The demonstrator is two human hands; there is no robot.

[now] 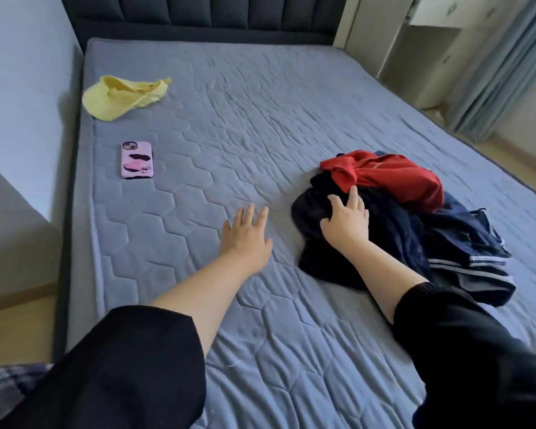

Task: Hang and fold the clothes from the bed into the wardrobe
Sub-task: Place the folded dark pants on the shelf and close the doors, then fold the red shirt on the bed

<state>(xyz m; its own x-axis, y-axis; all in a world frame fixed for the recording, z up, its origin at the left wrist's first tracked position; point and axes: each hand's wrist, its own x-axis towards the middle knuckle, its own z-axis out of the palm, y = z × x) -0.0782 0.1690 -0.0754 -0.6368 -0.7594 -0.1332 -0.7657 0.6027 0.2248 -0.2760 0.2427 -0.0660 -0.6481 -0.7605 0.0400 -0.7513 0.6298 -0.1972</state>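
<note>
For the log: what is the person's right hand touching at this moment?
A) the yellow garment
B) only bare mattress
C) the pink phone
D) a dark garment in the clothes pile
D: the right hand lies with fingers spread on the dark garment at the near-left edge of the pile, fingertips by the red garment, while the left hand is spread over the bare mattress.
</note>
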